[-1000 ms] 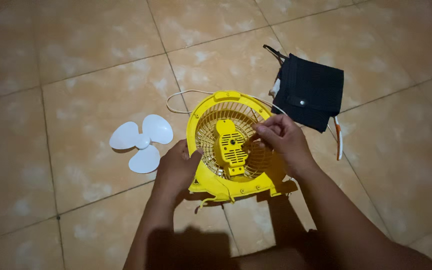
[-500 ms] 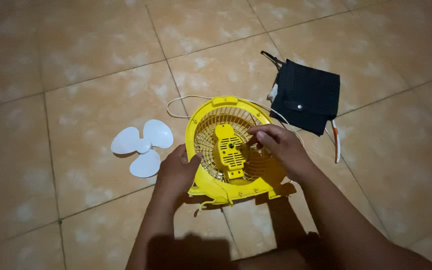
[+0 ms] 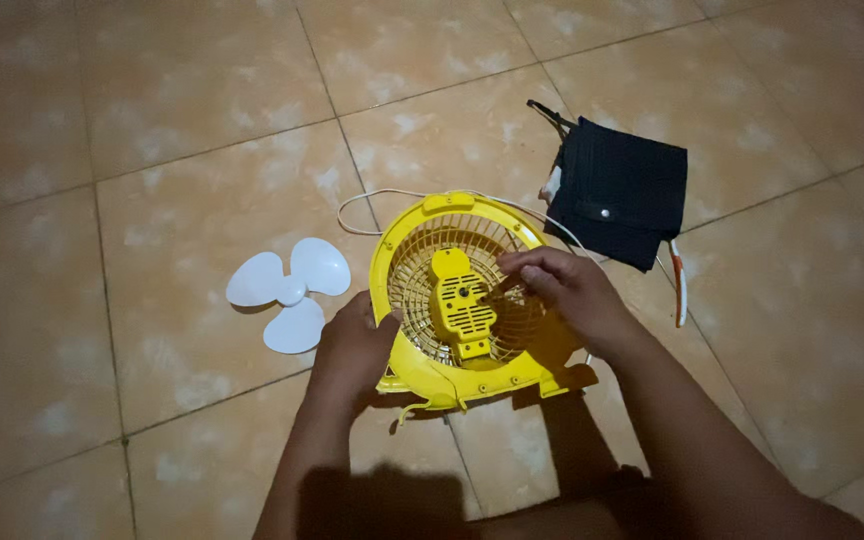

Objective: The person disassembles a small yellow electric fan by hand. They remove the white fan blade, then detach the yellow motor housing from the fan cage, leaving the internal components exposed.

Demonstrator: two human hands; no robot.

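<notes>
While steadied, fan housing (image 3: 452,290) perhaps gets unscrewed.

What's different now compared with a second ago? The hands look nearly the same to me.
Little changed. The right hand dipped slightly over the grille toward the motor housing, fingers pinched on something thin. The left hand keeps gripping the yellow fan frame; the white blade and black pouch lie unmoved.

The right hand (image 3: 562,290) is hiding whatever its fingertips are pinching, while covering part of the yellow fan housing's (image 3: 422,370) grille.
</notes>
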